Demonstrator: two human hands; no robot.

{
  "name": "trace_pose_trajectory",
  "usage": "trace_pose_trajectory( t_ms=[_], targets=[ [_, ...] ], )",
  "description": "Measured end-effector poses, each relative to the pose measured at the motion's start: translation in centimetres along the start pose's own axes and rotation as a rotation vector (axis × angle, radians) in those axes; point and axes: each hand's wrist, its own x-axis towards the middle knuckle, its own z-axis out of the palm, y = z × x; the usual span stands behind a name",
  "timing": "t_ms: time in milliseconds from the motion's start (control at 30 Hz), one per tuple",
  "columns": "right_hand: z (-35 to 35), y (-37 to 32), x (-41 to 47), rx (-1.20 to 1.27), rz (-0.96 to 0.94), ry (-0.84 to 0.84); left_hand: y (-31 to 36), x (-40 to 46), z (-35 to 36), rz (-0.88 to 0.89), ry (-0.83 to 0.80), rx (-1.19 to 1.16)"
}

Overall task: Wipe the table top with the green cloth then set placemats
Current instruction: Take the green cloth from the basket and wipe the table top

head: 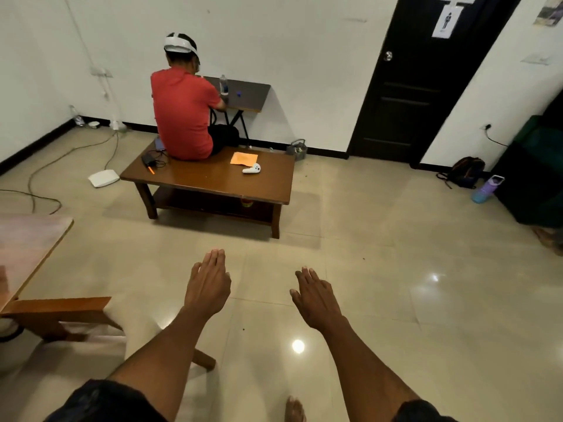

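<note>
Green cloth nowhere in view; left hand (pixel 208 286) and right hand (pixel 316 300) flat, empty, lower centre; table (pixel 27 248) at left edge; risk: setting placemats unwiped.

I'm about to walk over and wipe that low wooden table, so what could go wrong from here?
Both hands, left hand and right hand, are empty, and no green cloth is in view, so you would arrive with nothing to wipe with. A person in a red shirt sits on the coffee table, blocking part of the top. The white controller, orange paper and charger lie on it and could get swept off.
</note>
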Motion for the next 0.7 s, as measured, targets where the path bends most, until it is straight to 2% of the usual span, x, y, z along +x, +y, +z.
trace_pose_trajectory(
  t_ms=[167, 200, 267, 300, 567, 700],
  targets=[
    [-2.7, 3.0, 6.7, -0.036, -0.175, -0.026, 2.7, 3.7, -0.5, -0.183, 0.031, -0.02],
    [-2.9, 3.3, 6.8, -0.049, -0.17, -0.01, 3.0, 4.0, -0.4, -0.155, 0.044, -0.001],
    [-3.0, 3.3, 9.7, -0.06, -0.235, -0.056, 2.5, 4.2, 0.1, -0.254, 0.019, -0.011],
    [-2.9, 3.5, 9.6, -0.058, -0.234, -0.055, 2.5, 4.1, 0.2, -0.246, 0.022, -0.023],
    [-1.6, -0.6, 17.6, -0.065, -0.395, -0.151, -2.6, 6.0, 0.4, -0.442, -0.006, 0.025],
    [-2.1, -2.5, 20.9, -0.06, -0.411, -0.152, -4.7, 8.2, -0.3, -0.491, -0.022, 0.016]
  ],
)
